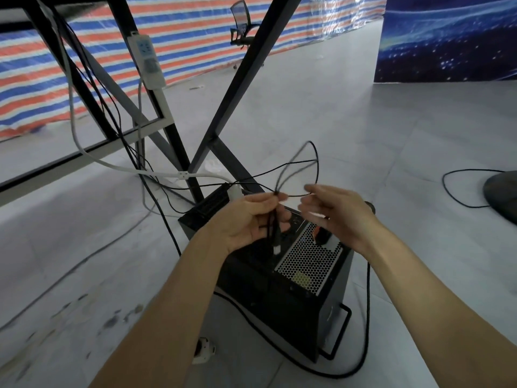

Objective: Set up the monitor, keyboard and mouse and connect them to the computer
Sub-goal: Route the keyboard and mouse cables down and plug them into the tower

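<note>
Black thin cable (275, 219) hung pinched in the left hand (249, 222) above the black computer tower (293, 289), between black table legs (223, 107). Right hand (333, 211) was blurred, fingers loosely curled; whether it held the cable's loop was unclear.

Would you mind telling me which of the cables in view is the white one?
The thick white cable hanging down from under the table to the floor; the thin cables in the left hand are black.

I see soft, dim, bluish light. My right hand (333, 208) is blurry. Straight lines bend near the picture's edges.
</note>
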The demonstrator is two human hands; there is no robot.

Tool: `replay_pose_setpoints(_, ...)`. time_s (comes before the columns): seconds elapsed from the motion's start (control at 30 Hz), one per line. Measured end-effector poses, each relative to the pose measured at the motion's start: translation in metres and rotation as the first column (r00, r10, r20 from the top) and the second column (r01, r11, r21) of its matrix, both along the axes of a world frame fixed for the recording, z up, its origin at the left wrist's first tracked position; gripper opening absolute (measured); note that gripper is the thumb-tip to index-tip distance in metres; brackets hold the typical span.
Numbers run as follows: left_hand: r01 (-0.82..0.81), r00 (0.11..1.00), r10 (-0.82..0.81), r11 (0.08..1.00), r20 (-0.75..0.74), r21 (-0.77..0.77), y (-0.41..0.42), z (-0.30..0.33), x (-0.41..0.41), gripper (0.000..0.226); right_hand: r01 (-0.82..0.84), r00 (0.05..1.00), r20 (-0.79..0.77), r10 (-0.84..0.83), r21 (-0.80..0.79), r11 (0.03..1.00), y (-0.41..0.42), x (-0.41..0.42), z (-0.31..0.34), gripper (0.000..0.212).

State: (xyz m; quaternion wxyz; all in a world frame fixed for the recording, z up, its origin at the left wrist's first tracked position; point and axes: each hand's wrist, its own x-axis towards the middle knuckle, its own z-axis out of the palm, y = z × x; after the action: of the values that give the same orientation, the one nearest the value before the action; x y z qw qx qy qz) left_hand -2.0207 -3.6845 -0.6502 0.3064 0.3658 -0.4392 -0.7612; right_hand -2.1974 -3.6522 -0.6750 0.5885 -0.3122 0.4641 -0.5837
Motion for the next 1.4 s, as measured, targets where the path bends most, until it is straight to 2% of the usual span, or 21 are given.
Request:
replay_pose_setpoints(0.07, -0.167, 0.976, 0.168, 0.986, -0.141, 0.013, -0.006, 0.001, -0.001, 0.021, -0.170, 0.963, -0.205, 0.176, 0.043, 0.984, 0.005, 0.005, -0.003, 0.025)
replay_pose_setpoints(0.13, -0.287, 0.922, 0.288, 0.957, -0.259, 0.045, -0.011, 0.002, -0.002, 0.022, -0.331, 0.864, -0.371, 0.341, 0.092, 0.939, 0.010, 0.010, -0.006, 0.027)
replay_pose_setpoints(0.27, -0.396, 0.835, 0.378, 0.917, -0.400, 0.039, -0.014, 0.006, -0.002, 0.023, -0.580, 0.679, -0.467, 0.567, 0.132, 0.804, 0.017, 0.030, -0.013, 0.040)
replay_pose_setpoints(0.33, -0.437, 0.801, 0.406, 0.899, -0.440, 0.033, -0.014, 0.008, -0.001, 0.023, -0.649, 0.584, -0.544, 0.603, 0.132, 0.749, 0.019, 0.039, -0.017, 0.033)
replay_pose_setpoints(0.4, -0.493, 0.761, 0.454, 0.869, -0.463, 0.040, -0.015, 0.009, 0.002, 0.022, -0.662, 0.566, -0.568, 0.598, 0.120, 0.740, 0.020, 0.042, -0.017, 0.020)
replay_pose_setpoints(0.5, -0.614, 0.678, 0.569, 0.787, -0.466, 0.068, -0.019, 0.009, 0.015, 0.017, -0.583, 0.679, -0.501, 0.537, 0.077, 0.809, 0.018, 0.037, -0.014, 0.020)
replay_pose_setpoints(0.6, -0.731, 0.604, 0.685, 0.680, -0.407, 0.059, -0.024, 0.004, 0.031, 0.011, -0.505, 0.803, -0.363, 0.472, 0.003, 0.863, 0.013, 0.023, -0.013, 0.018)
replay_pose_setpoints(0.7, -0.817, 0.545, 0.781, 0.577, -0.305, 0.016, -0.030, -0.002, 0.045, 0.009, -0.462, 0.841, -0.320, 0.437, -0.004, 0.887, 0.011, 0.011, -0.010, 0.016)
replay_pose_setpoints(0.77, -0.838, 0.535, 0.813, 0.545, -0.230, -0.022, -0.032, -0.007, 0.050, 0.008, -0.425, 0.857, -0.325, 0.401, -0.003, 0.905, 0.011, 0.007, -0.009, 0.016)
replay_pose_setpoints(0.87, -0.810, 0.586, 0.805, 0.583, -0.091, -0.068, -0.035, -0.014, 0.050, 0.008, -0.330, 0.904, -0.309, 0.297, -0.061, 0.942, 0.010, 0.008, -0.009, 0.018)
replay_pose_setpoints(1.0, -0.719, 0.686, 0.725, 0.688, 0.054, -0.101, -0.033, -0.024, 0.041, 0.018, -0.117, 0.940, -0.332, 0.075, -0.107, 0.987, 0.000, 0.010, -0.011, 0.022)
replay_pose_setpoints(1.1, -0.588, 0.781, 0.606, 0.795, 0.150, -0.149, -0.034, -0.024, 0.018, 0.013, 0.079, 0.993, -0.089, -0.082, -0.031, 0.996, -0.009, 0.005, -0.007, 0.025)
replay_pose_setpoints(1.17, -0.516, 0.823, 0.535, 0.845, 0.193, -0.140, -0.041, -0.017, -0.004, 0.004, 0.184, 0.979, 0.084, -0.186, 0.025, 0.983, -0.014, 0.000, 0.000, 0.027)
replay_pose_setpoints(1.27, -0.512, 0.833, 0.530, 0.847, 0.161, -0.140, -0.066, 0.002, -0.030, 0.004, 0.285, 0.949, 0.133, -0.286, 0.023, 0.958, -0.023, -0.006, 0.017, 0.025)
replay_pose_setpoints(1.4, -0.594, 0.800, 0.597, 0.773, -0.059, -0.224, -0.098, 0.038, -0.052, 0.004, 0.339, 0.935, 0.141, -0.325, -0.089, 0.937, -0.037, -0.018, 0.046, 0.028)
